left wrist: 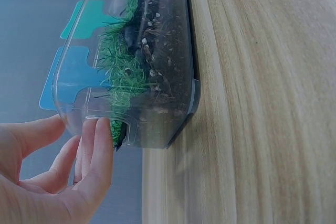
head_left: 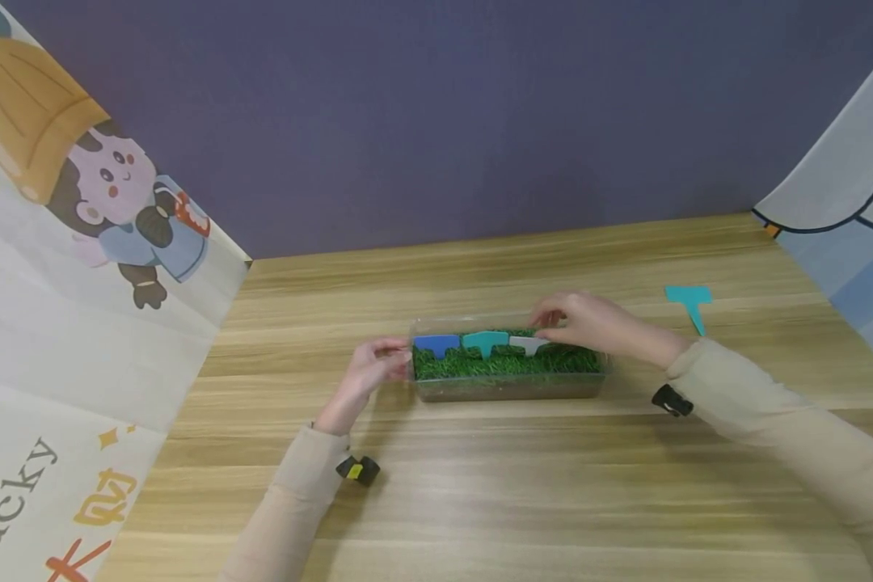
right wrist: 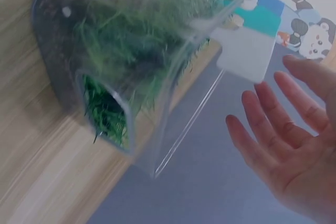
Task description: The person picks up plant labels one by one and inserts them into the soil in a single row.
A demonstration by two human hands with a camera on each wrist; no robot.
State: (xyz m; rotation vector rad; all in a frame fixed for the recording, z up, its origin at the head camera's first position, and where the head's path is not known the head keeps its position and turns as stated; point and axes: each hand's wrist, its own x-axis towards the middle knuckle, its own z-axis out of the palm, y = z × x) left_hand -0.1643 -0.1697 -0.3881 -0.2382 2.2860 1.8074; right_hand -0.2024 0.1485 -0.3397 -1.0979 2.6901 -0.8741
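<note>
A clear plastic box [head_left: 509, 390] holds dark soil and green grass [head_left: 495, 368]. Three T-shaped plant labels stand in a row in the grass: blue [head_left: 436, 344], teal [head_left: 486, 340] and white [head_left: 527, 344]. At the box's left end, my left hand [head_left: 371, 368] grips the wall, its thumb by the rim and its fingertips at the cut-out hole [left wrist: 119, 129]. My right hand [head_left: 582, 323] hovers over the right half of the box. In the right wrist view, its fingers are spread and relaxed beside the white label [right wrist: 244, 53], apparently not touching it.
Another teal plant label [head_left: 689, 299] lies on the wooden table [head_left: 480, 485], to the right behind the right forearm. A dark blue panel [head_left: 444, 121] rises at the table's back edge. Printed cartoon sheets [head_left: 80, 323] flank the table.
</note>
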